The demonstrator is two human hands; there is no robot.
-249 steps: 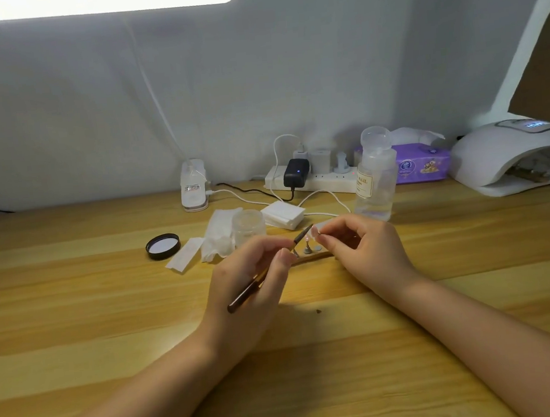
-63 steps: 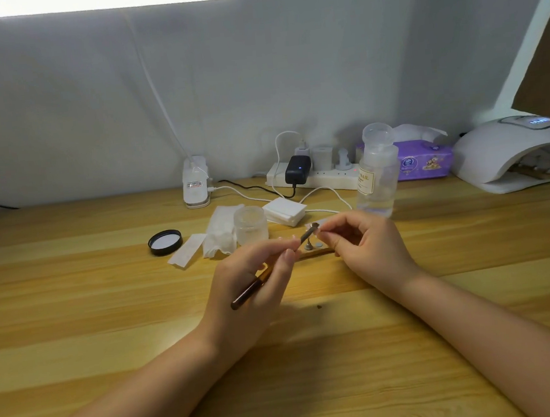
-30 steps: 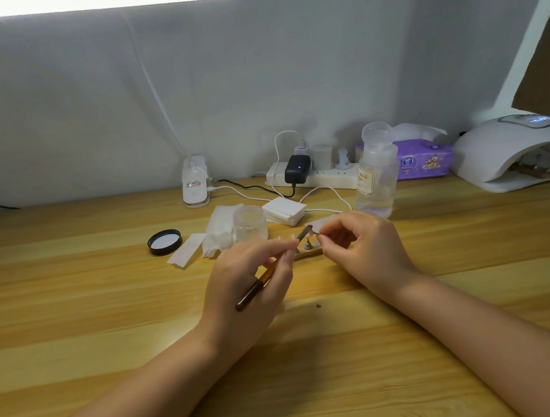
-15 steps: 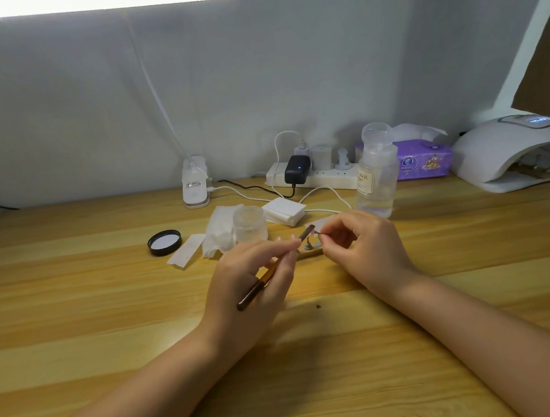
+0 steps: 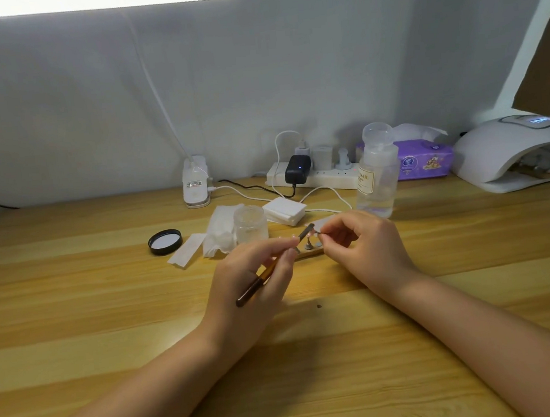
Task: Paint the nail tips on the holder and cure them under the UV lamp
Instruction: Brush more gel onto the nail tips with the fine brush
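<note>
While the lamp (image 5: pixel 514 150) sits unused at the right edge of the frame, I see little has changed over the last second: my left hand (image 5: pixel 253 283) still pinches the brush (image 5: pixel 272 268), my right hand (image 5: pixel 363 250) still pinches a nail tip (image 5: pixel 317 234) over the holder (image 5: pixel 311 254) at centre. I judge painting unfinished.

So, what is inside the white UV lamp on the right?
Inside the UV lamp, a wooden holder lies under the dome. Whether it carries nail tips is unclear; the dome hides the rest.
</note>
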